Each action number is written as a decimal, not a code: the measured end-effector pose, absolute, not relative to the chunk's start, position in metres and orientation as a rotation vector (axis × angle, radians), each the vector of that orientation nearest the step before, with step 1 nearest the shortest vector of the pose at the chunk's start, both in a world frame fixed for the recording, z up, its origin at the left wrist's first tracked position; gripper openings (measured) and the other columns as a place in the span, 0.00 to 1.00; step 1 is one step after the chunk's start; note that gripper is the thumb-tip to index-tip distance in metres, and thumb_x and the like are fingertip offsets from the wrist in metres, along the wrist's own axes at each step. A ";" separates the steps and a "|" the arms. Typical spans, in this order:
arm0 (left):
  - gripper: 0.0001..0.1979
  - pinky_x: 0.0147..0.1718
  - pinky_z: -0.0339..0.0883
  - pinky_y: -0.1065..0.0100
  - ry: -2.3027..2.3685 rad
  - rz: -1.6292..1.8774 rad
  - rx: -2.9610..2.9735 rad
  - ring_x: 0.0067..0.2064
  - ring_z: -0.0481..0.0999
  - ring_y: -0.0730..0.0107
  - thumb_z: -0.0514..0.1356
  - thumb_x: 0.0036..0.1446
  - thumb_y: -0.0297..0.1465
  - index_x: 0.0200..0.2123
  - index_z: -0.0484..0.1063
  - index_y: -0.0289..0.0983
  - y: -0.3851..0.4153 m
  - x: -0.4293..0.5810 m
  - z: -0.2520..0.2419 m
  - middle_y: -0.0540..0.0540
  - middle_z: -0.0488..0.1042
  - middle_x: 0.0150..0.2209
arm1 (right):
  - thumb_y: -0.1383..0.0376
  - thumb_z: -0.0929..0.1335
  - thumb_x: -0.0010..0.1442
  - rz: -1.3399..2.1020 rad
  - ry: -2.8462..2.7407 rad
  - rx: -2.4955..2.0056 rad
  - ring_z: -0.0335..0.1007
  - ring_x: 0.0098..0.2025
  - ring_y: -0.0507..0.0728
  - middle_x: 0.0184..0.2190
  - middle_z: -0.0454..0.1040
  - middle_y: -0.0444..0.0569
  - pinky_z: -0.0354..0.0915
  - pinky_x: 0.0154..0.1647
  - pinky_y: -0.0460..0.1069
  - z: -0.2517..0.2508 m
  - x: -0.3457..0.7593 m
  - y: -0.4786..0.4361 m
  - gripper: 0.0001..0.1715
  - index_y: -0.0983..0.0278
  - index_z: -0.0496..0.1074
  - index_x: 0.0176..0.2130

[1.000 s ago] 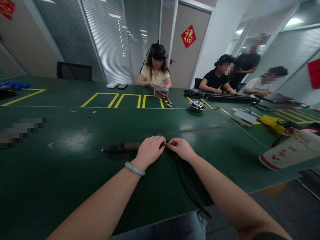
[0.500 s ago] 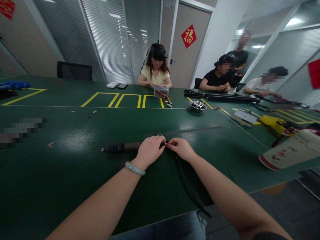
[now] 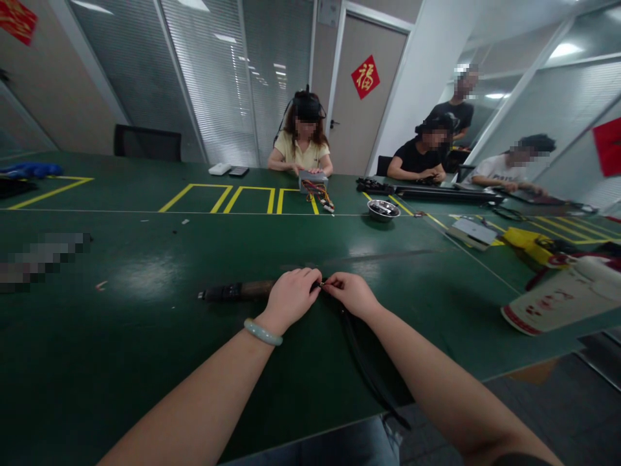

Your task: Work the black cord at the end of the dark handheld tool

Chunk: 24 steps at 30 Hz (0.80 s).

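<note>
A dark electric screwdriver [image 3: 237, 291] lies on the green table, its metal tip pointing left. My left hand [image 3: 294, 294] wraps over its rear end, which is hidden under the fingers. Close beside it, my right hand [image 3: 354, 292] pinches a small connector [image 3: 322, 285] at that end, between thumb and fingertips. A black cable [image 3: 361, 362] runs from beneath my right hand down past the table's near edge. Whether the connector is seated in the screwdriver cannot be made out.
A white cup [image 3: 563, 298] lies tilted at the right. Farther off stand a metal bowl [image 3: 383, 210] of small parts and a grey box with coloured wires [image 3: 313, 182], under a co-worker's hands. Yellow tape marks the far side. Other people sit at the back right.
Both hands keep the same hold at the screwdriver's rear end. The view has tilted up slightly, so things sit a little lower.
</note>
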<state>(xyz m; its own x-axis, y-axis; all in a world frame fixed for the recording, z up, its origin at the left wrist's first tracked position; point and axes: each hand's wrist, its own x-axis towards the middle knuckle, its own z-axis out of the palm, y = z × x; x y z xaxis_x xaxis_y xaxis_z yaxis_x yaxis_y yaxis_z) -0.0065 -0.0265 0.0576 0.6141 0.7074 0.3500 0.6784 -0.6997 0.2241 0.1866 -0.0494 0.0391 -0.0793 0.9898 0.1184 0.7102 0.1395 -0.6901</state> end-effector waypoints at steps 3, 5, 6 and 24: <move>0.05 0.42 0.64 0.63 1.204 0.620 2.754 0.43 0.72 0.63 0.58 0.61 0.32 0.41 0.69 0.41 -0.027 -0.007 0.059 0.48 0.73 0.41 | 0.59 0.68 0.61 0.527 -1.905 -1.647 0.71 0.33 0.52 0.33 0.78 0.43 0.61 0.32 0.45 0.042 0.184 -0.051 0.09 0.59 0.77 0.36; 0.05 0.43 0.64 0.63 1.197 0.621 2.759 0.44 0.72 0.63 0.58 0.61 0.32 0.41 0.69 0.41 -0.026 -0.007 0.058 0.48 0.73 0.41 | 0.59 0.68 0.61 0.451 -1.950 -1.662 0.71 0.33 0.52 0.34 0.78 0.44 0.61 0.33 0.46 0.044 0.183 -0.053 0.09 0.59 0.77 0.37; 0.04 0.43 0.64 0.63 1.191 0.628 2.763 0.43 0.72 0.63 0.58 0.61 0.32 0.40 0.69 0.41 -0.026 -0.007 0.058 0.48 0.73 0.41 | 0.60 0.68 0.62 0.413 -1.974 -1.667 0.71 0.34 0.53 0.34 0.78 0.44 0.61 0.34 0.46 0.045 0.182 -0.053 0.09 0.59 0.77 0.37; 0.04 0.41 0.64 0.63 1.181 0.638 2.756 0.43 0.72 0.63 0.58 0.60 0.31 0.39 0.68 0.41 -0.026 -0.008 0.059 0.48 0.73 0.39 | 0.63 0.66 0.65 -0.023 -2.269 -1.676 0.72 0.42 0.56 0.39 0.77 0.49 0.63 0.45 0.49 0.058 0.175 -0.060 0.09 0.61 0.76 0.41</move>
<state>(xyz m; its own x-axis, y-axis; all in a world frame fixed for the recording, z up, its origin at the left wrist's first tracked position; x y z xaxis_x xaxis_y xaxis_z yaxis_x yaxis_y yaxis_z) -0.0080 -0.0264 0.0594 0.6169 0.7076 0.3445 0.6761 -0.7006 0.2283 0.1753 -0.0600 0.0578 -0.2615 0.9287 0.2630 0.9339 0.3123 -0.1742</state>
